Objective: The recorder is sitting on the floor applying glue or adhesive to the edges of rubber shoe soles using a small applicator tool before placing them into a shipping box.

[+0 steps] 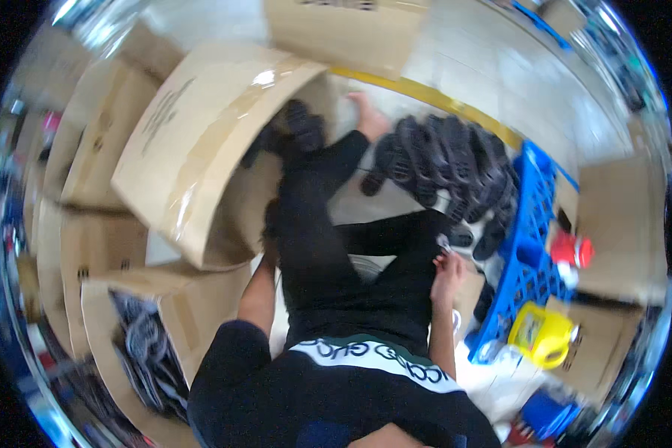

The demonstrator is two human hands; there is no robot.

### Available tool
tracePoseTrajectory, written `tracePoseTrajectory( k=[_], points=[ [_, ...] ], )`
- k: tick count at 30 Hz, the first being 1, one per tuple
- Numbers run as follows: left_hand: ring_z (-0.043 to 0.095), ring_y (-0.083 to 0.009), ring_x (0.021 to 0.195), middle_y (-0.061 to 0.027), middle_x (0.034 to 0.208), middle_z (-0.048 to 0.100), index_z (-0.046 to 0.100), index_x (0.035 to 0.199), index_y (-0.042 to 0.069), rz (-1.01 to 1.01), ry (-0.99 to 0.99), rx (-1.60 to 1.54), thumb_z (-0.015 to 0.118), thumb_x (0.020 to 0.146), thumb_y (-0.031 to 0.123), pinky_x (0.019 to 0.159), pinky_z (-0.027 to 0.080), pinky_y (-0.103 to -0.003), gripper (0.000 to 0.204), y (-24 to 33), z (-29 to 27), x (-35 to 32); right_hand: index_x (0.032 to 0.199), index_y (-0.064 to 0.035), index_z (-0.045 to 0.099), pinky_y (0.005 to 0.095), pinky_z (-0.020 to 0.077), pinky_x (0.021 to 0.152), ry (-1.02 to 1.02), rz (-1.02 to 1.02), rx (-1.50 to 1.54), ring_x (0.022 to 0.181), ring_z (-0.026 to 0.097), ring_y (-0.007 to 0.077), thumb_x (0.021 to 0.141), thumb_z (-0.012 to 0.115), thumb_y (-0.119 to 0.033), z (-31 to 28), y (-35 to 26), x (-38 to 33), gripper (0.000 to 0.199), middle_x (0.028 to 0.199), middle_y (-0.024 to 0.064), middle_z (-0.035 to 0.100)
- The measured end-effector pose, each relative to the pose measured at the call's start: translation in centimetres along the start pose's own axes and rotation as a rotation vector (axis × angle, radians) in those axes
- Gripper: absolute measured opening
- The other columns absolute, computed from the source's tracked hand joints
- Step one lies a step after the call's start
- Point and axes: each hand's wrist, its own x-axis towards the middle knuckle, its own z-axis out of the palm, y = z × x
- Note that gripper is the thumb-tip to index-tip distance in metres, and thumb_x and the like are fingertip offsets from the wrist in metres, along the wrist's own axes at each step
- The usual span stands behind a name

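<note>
I am sitting on the floor in black trousers, with one bare foot point(369, 116) stretched out ahead. My right hand point(448, 272) rests on my right knee with its fingers apart, just below a pile of black perforated clogs point(448, 164). My left forearm point(257, 295) reaches forward beside my left thigh. The left hand is hidden behind the leg, at the mouth of a tipped cardboard box point(201, 134). More black clogs point(299, 127) spill out of that box.
A blue plastic crate point(526, 254) stands to my right, with a yellow container point(541, 336) and a red object point(573, 250) beside it. Stacked cardboard boxes point(89, 149) fill the left. An open box point(142, 343) at lower left holds dark items. A yellow floor line point(425, 93) runs ahead.
</note>
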Motion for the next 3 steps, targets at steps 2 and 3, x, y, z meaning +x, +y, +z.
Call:
tracePoseTrajectory(
  k=[2,3],
  points=[
    [0.031,-0.0133,0.042,0.0010,0.044,0.030,0.037,0.054,0.025,-0.083,0.091,0.034,0.036,0.061,0.096,0.042,0.031,-0.036,0.072,3.0,-4.0,2.9,0.107,-0.0043,0.060,0.0315,0.0525,0.075,-0.080,0.064,0.130,0.081,0.062,0.0156,0.096,0.057,-0.016,1.1,0.6,-0.1,0.016,0.099,0.0091,0.066],
    [0.031,-0.0133,0.042,0.0010,0.044,0.030,0.037,0.054,0.025,-0.192,0.081,0.010,0.036,0.061,0.096,0.042,0.031,-0.036,0.072,-4.3,-4.1,4.4,0.107,-0.0039,0.060,0.0319,0.0523,0.076,-0.071,0.096,0.170,0.082,0.063,0.0158,0.097,0.056,-0.015,0.8,0.5,-0.2,0.016,0.099,0.0085,0.066]
  ],
)
